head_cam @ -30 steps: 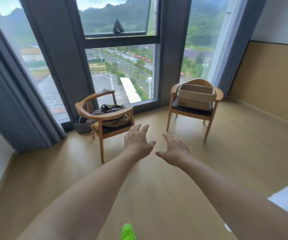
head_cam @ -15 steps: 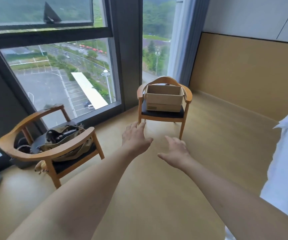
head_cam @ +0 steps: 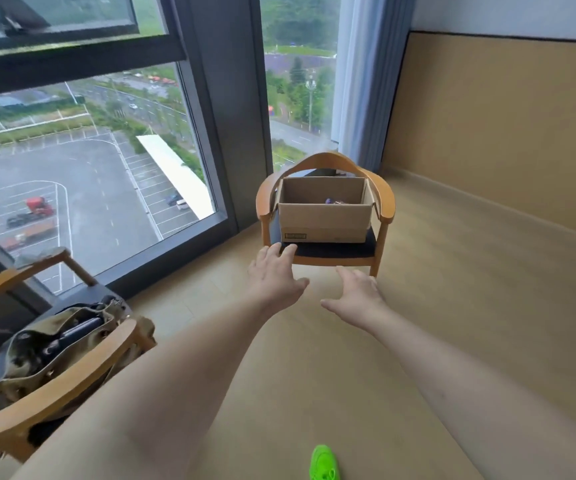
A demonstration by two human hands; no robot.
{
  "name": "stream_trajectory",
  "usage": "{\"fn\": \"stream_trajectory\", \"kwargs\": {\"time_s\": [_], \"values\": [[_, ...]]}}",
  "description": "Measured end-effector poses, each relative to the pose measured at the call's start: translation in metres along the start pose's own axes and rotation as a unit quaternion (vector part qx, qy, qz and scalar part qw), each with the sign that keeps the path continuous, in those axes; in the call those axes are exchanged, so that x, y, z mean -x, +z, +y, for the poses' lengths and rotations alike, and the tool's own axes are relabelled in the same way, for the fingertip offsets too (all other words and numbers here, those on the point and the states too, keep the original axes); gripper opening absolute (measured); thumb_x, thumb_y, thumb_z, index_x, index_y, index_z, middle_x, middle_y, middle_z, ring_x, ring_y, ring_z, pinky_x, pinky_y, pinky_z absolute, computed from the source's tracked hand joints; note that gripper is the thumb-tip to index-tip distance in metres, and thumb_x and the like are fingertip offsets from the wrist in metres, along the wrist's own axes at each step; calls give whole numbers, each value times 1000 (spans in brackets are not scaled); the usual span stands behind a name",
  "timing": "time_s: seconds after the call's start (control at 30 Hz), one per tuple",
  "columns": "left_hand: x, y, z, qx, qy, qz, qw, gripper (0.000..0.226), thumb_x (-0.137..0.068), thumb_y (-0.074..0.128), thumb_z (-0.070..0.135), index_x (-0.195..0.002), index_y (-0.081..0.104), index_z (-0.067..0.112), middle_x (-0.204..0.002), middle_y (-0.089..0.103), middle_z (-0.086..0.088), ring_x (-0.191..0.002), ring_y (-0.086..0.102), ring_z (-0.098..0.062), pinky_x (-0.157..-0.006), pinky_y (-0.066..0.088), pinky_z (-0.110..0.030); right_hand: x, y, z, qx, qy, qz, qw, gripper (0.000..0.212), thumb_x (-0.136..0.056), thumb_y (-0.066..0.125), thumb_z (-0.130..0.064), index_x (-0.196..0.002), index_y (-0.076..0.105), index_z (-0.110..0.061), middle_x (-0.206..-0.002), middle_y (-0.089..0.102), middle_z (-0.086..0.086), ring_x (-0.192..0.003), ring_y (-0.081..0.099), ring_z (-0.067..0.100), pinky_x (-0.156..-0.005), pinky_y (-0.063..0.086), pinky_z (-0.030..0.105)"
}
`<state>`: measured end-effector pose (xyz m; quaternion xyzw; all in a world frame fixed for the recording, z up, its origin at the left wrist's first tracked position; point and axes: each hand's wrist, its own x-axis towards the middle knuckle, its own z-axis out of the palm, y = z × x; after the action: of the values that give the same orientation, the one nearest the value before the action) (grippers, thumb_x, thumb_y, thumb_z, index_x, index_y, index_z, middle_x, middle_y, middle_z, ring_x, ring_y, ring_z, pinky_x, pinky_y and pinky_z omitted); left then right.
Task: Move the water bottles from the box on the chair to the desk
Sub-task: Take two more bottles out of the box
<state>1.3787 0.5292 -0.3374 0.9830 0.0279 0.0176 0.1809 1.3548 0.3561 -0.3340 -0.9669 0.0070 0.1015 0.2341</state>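
Observation:
An open cardboard box (head_cam: 324,220) stands on the black seat of a wooden armchair (head_cam: 385,197) by the window. Inside it only a small purple tip of something (head_cam: 329,201) shows above the front wall; the bottles themselves are hidden. My left hand (head_cam: 274,277) is stretched forward, fingers apart and empty, just short of the seat's front edge. My right hand (head_cam: 357,294) is beside it, a little lower, also spread and empty. The desk is out of view.
A second wooden armchair (head_cam: 51,386) holding an olive bag (head_cam: 54,348) stands close at the lower left. Large windows (head_cam: 82,174) and a curtain (head_cam: 362,81) line the far side. A tan wall panel (head_cam: 504,133) runs along the right. A green shoe (head_cam: 324,464) is on the floor.
The view has moved closer to the chair with the box, which now looms larger and central. Both hands stay outstretched and empty. The bag chair has slid to the lower left.

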Motion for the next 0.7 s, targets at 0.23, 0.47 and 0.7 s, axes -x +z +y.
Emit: {"fn": "stream_trajectory", "kwargs": {"time_s": [0.23,0.47,0.7], "values": [[-145,10,34,4,14,6,1000,75,-82,64,53,-148,39,28,-151,41,-3,-143,28,-26,-111,32,-43,-144,-51,9,19,9,-20,1000,79,-85,68,-52,-152,31,-29,-153,38,2,-140,33,29,-109,38,46],[-294,51,52,2,27,-34,999,76,-82,67,52,-149,39,29,-155,39,-2,-144,28,-26,-114,33,-47,-283,-53,29,25,30,-34,999,80,-85,67,-53,-151,32,-27,-147,43,3,-134,38,29,-105,42,44],[-464,80,44,19,23,-84,996,78,-85,66,50,-152,34,27,-161,30,-5,-149,21,-26,-118,28,-45,-443,-60,33,26,79,-47,995,78,-83,67,-54,-148,36,-26,-145,45,5,-132,41,30,-103,43,44]]}}
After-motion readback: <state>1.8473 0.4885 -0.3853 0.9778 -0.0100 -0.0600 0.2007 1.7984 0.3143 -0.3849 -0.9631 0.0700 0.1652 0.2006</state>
